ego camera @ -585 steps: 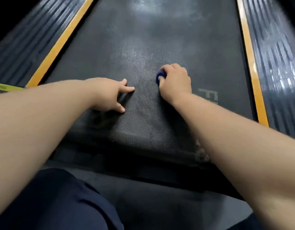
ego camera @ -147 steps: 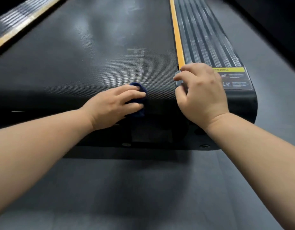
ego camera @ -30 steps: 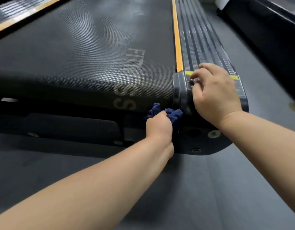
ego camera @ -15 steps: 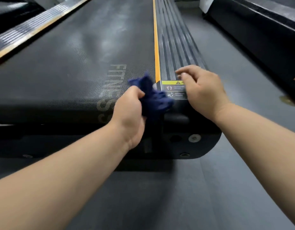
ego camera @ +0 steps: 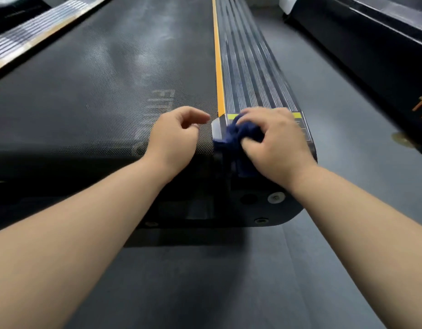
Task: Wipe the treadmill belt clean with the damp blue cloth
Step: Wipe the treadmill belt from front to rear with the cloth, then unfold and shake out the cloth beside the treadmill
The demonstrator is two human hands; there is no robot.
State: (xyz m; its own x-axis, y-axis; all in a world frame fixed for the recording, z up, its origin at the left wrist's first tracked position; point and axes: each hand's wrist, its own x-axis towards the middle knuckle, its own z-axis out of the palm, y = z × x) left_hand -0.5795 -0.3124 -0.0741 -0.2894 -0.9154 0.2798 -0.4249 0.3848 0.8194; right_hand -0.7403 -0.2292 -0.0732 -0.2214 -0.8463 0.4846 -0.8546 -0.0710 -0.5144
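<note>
The black dotted treadmill belt (ego camera: 105, 86) runs away from me, with faint lettering near its rear end. A crumpled dark blue cloth (ego camera: 231, 141) lies on the rear end cap of the right side rail (ego camera: 250, 74). My right hand (ego camera: 274, 143) grips the cloth from above, fingers curled round it. My left hand (ego camera: 174, 136) hovers over the belt's rear right corner, just left of the cloth, fingers loosely curled and holding nothing.
A yellow stripe (ego camera: 218, 67) separates the belt from the ribbed right rail. The left rail (ego camera: 32, 36) shows at upper left. Another black machine (ego camera: 376, 48) stands to the right across a strip of grey floor (ego camera: 229, 281).
The blue cloth has passed from my left hand to my right hand, which now holds it on the rail's end cap. My left hand has let go and drawn slightly left.
</note>
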